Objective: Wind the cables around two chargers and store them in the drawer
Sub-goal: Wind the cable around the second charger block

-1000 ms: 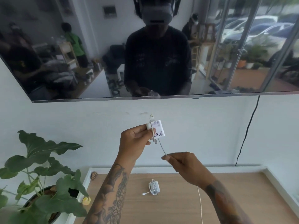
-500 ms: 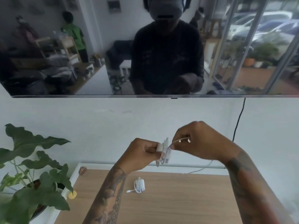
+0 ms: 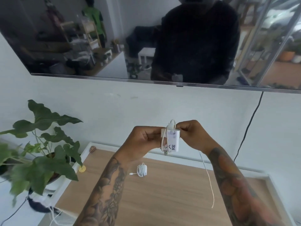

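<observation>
A white rectangular plastic charger (image 3: 172, 141) with black handwriting on its face sits upright at the centre of the frame, prongs pointing down, its thin white cable (image 3: 207, 175) looped once around the body and trailing to the lower right; a second small white charger (image 3: 142, 170), cable already wound, lies on the wooden top just below

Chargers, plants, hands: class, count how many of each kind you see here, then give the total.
Chargers: 2, held charger and wound charger on the table
Plants: 1, plant
Hands: 2, left hand and right hand
Total: 5
</observation>
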